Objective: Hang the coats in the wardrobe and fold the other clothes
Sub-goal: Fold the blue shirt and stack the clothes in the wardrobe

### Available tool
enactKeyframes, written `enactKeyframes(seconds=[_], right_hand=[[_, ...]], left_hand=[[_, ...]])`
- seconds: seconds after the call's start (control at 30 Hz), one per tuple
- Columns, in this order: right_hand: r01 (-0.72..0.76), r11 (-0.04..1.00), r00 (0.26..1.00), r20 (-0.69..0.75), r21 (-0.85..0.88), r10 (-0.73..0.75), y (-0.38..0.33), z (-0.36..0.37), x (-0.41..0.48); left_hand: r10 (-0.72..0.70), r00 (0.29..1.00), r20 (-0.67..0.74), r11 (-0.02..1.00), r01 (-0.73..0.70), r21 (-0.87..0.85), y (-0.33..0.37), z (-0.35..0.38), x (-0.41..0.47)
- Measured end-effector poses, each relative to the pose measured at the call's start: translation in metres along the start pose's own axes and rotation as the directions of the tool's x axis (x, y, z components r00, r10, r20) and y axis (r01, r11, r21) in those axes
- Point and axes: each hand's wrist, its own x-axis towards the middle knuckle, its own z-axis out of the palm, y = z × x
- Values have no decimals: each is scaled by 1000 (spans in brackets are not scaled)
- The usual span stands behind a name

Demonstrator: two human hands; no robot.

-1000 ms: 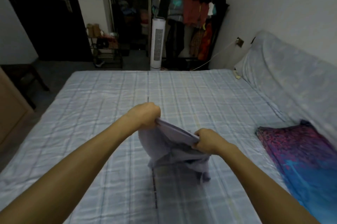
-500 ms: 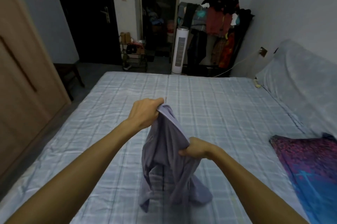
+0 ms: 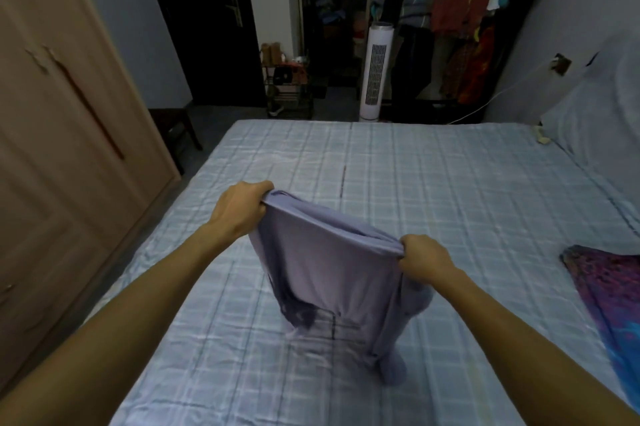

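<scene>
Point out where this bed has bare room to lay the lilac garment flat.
Widest bare patch: the checked blue bedsheet beyond the lilac garment, from the far edge to the pale bedding on the right. Another runs along the left edge, nearest the wooden wardrobe. Crowded: the near right, where the purple-and-blue patterned cloth lies, and under the garment itself.
</scene>
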Motion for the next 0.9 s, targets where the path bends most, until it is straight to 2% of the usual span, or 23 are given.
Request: enactKeyframes(seconds=[0.3,0.43,0.57,0.7,0.9], right_hand=[[-43,935,999,-28,-351,36,20,-63,65],[-83,914,993,-105,-396,45,18,-92,110],[-141,904,966,-258,-404,35,17,-130,163],[-146,937,895,-445,-316,-11,15,-177,200],[-78,981,723,-688,-180,-69,13,-223,193]], left_hand=[[-46,999,-15,997,47,66,-27,18,68],[-95,995,18,995,94,21,-34,30,124],[-156,987,-29,986,153,-65,-32,30,190],[-192,966,-171,978,174,-116,-27,12,243],[-197,903,-382,970,123,-209,-14,-31,261]])
